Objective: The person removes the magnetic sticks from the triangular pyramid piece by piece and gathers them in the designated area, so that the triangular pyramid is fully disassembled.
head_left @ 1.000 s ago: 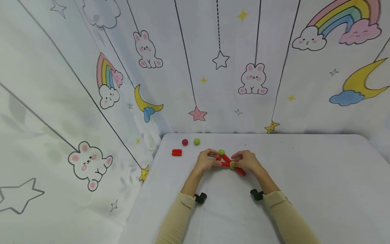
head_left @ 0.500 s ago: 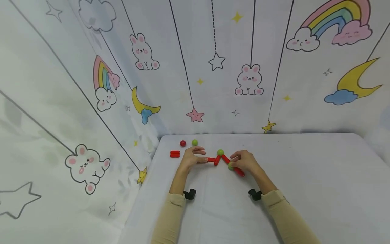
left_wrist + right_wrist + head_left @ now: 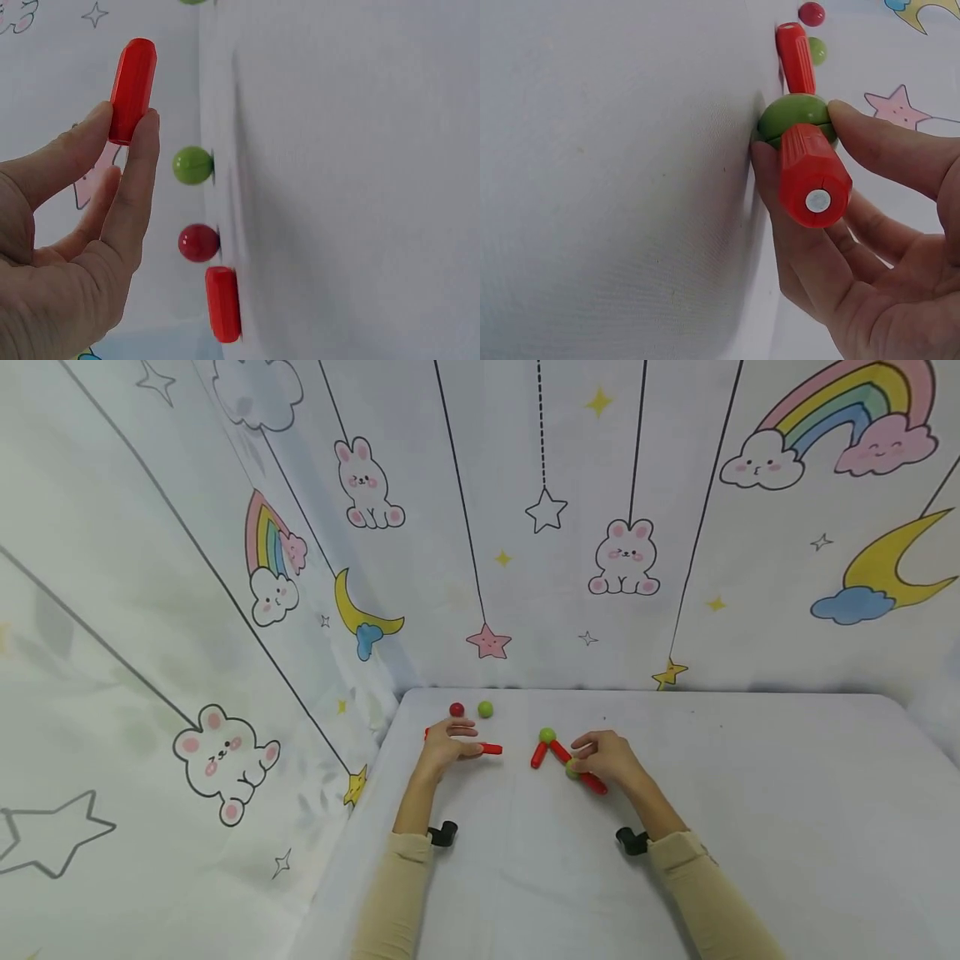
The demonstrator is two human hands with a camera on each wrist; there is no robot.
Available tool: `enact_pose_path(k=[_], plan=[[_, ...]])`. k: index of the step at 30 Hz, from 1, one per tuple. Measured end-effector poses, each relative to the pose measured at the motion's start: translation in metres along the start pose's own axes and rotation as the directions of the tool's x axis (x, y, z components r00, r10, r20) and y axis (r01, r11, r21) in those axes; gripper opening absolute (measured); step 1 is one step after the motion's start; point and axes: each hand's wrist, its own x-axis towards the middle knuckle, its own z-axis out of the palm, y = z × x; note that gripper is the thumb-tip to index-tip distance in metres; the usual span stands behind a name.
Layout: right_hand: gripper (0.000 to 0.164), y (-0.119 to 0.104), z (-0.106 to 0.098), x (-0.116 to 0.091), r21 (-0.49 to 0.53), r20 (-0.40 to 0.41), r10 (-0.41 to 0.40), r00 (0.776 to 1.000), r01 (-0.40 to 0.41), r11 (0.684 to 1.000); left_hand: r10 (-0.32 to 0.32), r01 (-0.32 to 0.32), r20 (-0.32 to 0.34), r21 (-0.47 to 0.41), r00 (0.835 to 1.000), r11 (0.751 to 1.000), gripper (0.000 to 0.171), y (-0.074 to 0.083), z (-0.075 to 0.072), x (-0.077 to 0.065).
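Note:
Between thumb and fingertips my left hand (image 3: 444, 749) pinches a red ribbed rod (image 3: 133, 86), raised in the left wrist view. My right hand (image 3: 611, 757) pinches a green ball (image 3: 791, 116) between thumb and finger. From that ball a red rod (image 3: 814, 176) points toward the right wrist camera, showing a round silvery spot on its end. On its other side, another red rod (image 3: 560, 752) leads to a second green ball (image 3: 547, 735). A further red rod (image 3: 538, 755) slants down from that second ball, so the pieces form a bent chain on the table.
A loose red ball (image 3: 457, 710) and a loose green ball (image 3: 485, 709) lie near the back left of the white table (image 3: 750, 810). Near them, a red rod (image 3: 223, 304) lies beside my left hand, mostly hidden in the head view. Behind hangs a printed curtain (image 3: 555, 610).
My left hand has drawn a red rod away leftward from the chain, toward the loose pieces. My right hand keeps its grip on the green ball in about the same place.

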Motion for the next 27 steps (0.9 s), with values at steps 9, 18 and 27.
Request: enact_pose_path(k=[9,18,27], plan=[[0.037,-0.001,0.0,-0.002,0.005,0.001,-0.005,1.0,0.005,1.0,0.011,-0.001,-0.072,0.134,0.997,0.991,0.064,0.003,-0.039,0.002],[0.037,-0.001,-0.002,-0.002,0.004,0.005,-0.001,1.0,0.001,1.0,-0.053,0.078,-0.15,0.17,0.987,0.982,0.066,-0.004,-0.065,0.0],[0.036,-0.003,-0.002,-0.003,-0.013,0.001,0.005,1.0,-0.005,1.0,-0.122,0.158,-0.187,0.189,0.975,0.969,0.068,-0.009,-0.082,0.003]])
